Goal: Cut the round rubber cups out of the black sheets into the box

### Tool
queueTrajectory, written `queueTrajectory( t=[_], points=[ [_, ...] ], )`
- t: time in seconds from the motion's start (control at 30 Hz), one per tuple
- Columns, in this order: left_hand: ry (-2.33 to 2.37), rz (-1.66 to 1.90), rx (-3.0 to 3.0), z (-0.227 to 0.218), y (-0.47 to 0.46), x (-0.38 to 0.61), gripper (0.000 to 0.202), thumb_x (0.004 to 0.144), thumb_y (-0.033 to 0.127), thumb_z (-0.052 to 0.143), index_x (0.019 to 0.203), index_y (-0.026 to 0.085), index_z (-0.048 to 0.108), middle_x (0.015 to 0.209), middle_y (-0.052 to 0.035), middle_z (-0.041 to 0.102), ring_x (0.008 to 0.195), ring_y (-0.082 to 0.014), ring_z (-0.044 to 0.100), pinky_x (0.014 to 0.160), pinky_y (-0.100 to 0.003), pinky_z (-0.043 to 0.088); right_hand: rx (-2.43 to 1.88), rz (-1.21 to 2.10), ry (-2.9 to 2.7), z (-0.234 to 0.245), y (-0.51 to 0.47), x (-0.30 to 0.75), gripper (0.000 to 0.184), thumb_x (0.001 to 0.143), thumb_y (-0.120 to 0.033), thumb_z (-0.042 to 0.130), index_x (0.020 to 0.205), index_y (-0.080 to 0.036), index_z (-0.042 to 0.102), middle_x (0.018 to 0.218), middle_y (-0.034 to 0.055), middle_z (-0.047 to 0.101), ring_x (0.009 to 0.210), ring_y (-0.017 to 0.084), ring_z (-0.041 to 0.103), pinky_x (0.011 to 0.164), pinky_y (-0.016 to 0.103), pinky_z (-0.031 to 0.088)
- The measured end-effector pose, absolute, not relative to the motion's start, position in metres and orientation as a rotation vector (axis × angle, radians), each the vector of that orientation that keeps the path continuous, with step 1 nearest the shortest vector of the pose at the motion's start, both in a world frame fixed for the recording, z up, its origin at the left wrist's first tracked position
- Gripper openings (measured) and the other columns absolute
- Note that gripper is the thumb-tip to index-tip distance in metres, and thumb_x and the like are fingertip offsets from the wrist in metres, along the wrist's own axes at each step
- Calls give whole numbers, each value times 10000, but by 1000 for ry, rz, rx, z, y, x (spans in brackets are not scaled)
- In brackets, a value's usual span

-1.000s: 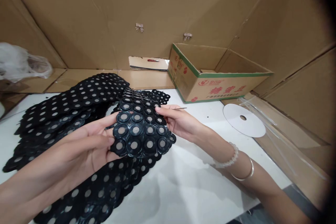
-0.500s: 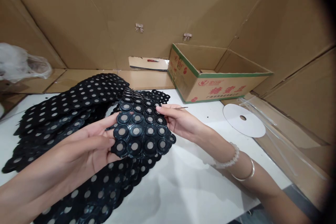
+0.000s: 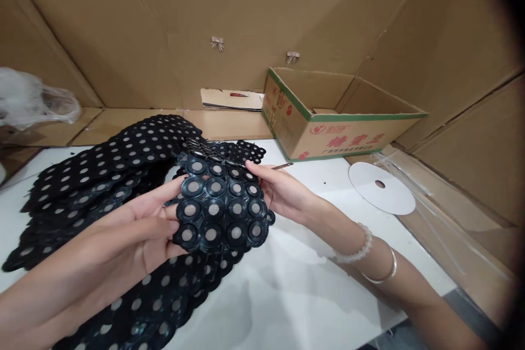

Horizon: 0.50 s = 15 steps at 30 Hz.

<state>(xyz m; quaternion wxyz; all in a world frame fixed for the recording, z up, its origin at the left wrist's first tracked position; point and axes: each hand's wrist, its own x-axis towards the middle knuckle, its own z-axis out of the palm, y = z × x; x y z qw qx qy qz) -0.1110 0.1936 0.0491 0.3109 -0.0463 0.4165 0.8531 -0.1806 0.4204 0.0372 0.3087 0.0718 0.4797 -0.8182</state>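
Note:
A black strip of joined round pieces with pale grey centres (image 3: 213, 209) is stretched between my hands above the white table. My left hand (image 3: 151, 224) grips its left edge, thumb in front and fingers behind. On the right edge, my right hand (image 3: 283, 188) pinches the strip with the thumb on top. A thin dark needle-like tool (image 3: 283, 166) sticks out past my right thumb; its other end is hidden. More of the same black dotted material (image 3: 106, 169) lies folded in layers behind and below my left arm.
An open cardboard box with green edges (image 3: 348, 136) stands at the back right. A white disc with a centre hole (image 3: 381, 188) lies right of my right hand. A red pen (image 3: 238, 94) rests by the back wall, and a clear plastic bag (image 3: 36, 98) sits far left.
The held strip has tilted slightly, its upper part bending away more. The thin tool by my right hand has turned a little and shows more of its end.

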Motion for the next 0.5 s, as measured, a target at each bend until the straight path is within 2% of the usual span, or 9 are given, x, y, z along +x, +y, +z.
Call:
queueTrajectory(
  t=[0.2,0.33,0.43,0.5],
  points=[
    [1145,2241,-184,45,192,-111,799,856,129,580,1451,554,259,1238,5,683,1000,-238,711,916,-422,575,215,-2122,1174,33,421,-182,276,842,-394,693,799,-124,653,665,14,645,582,97,586,610,225,492],
    [1111,2255,-157,43,190,-109,824,873,121,528,1459,581,173,1224,8,690,959,-247,723,808,-400,616,233,-2096,1102,32,419,-184,304,891,-419,624,812,-127,658,659,13,650,589,98,590,635,224,482],
    [1108,2240,-118,42,188,-109,836,876,114,492,1464,585,128,1219,10,692,969,-258,720,734,-369,628,268,-2065,1052,32,417,-185,355,914,-442,577,767,-127,645,626,6,629,570,99,575,630,226,466],
    [1160,2216,-19,41,185,-109,809,892,120,451,1470,577,115,1221,11,691,1006,-251,710,741,-346,625,276,-2055,1011,30,417,-186,382,904,-462,584,720,-129,623,590,-7,601,546,94,552,613,221,449]
  ],
)
